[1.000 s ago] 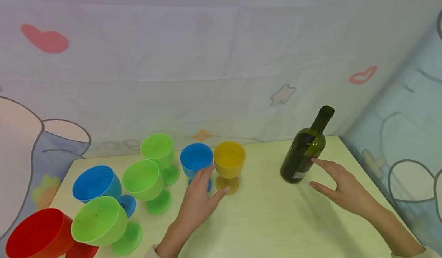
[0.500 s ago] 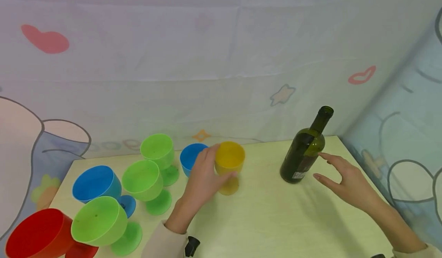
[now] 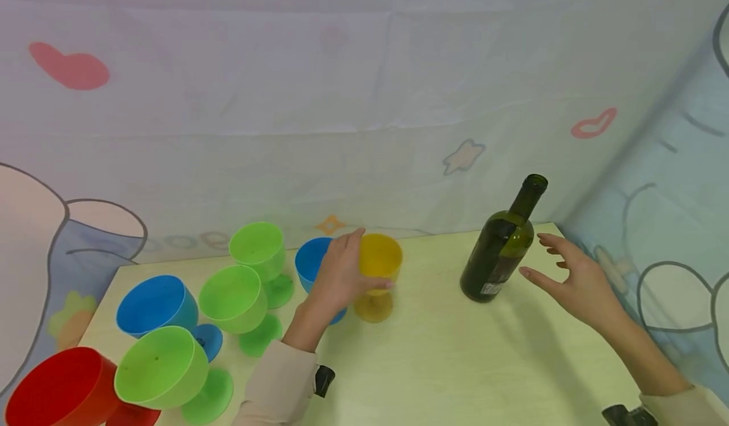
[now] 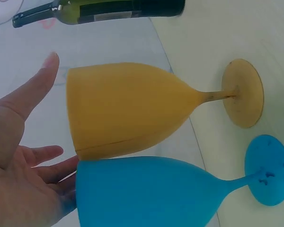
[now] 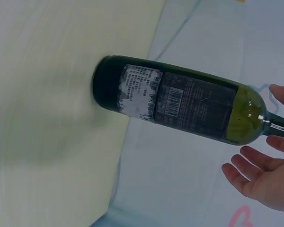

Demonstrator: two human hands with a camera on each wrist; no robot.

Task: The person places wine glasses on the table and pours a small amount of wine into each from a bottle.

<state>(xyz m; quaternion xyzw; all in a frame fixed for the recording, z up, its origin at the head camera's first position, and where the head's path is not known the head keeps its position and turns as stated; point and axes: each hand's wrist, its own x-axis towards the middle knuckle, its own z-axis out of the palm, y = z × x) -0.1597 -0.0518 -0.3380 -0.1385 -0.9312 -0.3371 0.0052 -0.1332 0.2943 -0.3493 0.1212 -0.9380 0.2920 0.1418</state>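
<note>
A yellow goblet [image 3: 380,258] stands upright on the table, a blue goblet [image 3: 310,261] close at its left. Over them is my left hand [image 3: 336,277], thumb before the yellow bowl, fingers behind. In the left wrist view the hand [image 4: 23,165] spreads around the rims of the yellow goblet [image 4: 128,109] and the blue goblet [image 4: 146,191]; the thumb stands off the yellow one. The dark green bottle [image 3: 495,258] stands upright, and my right hand [image 3: 581,287] is just right of it, fingers apart. In the right wrist view that hand [image 5: 270,175] is near the neck of the bottle [image 5: 180,101].
On the left of the table [image 3: 444,363] stand three green goblets, the nearest [image 3: 162,366] beside a red goblet [image 3: 62,388], and another blue goblet [image 3: 156,306]. A printed cloth [image 3: 285,84] hangs behind the table.
My left hand has moved forward and right, from before the blue goblet to the yellow one's rim. My right hand has shifted slightly right and up beside the bottle. The goblets and bottle have stayed put.
</note>
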